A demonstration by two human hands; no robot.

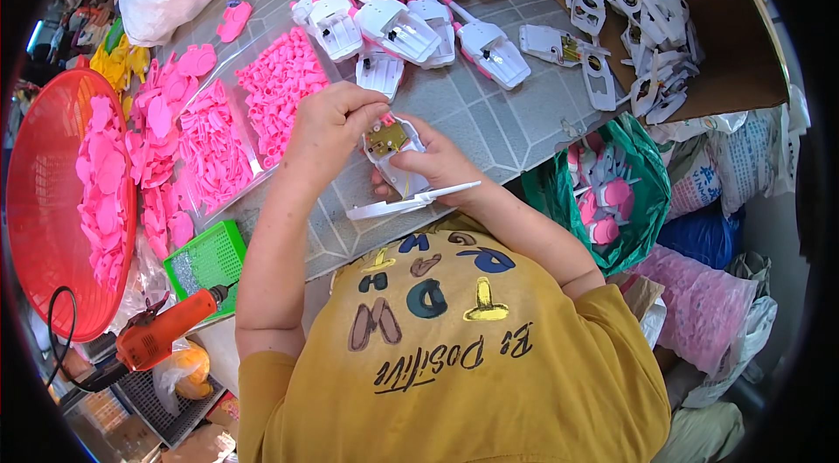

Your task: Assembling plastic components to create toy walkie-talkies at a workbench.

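My right hand (441, 164) holds a white plastic toy shell (409, 173) tilted over the table's near edge. Inside the shell sits a brownish-green circuit board (385, 139). The fingers of my left hand (336, 124) are pinched on a small pink plastic piece (388, 119) at the board's upper end. Just below the shell, close to my right wrist, is a white half-cover (402, 203) with a thin stem; a fine wire seems to run between them. Farther back lie several white toy bodies with pink parts (398, 28).
On the left stand pink small parts in clear trays (278, 83), a red basket (44, 201), a green tray of screws (229, 244) and an orange power screwdriver (162, 334). At the right are a cardboard box (734, 34) of white covers and a green bag (642, 201) of toys.
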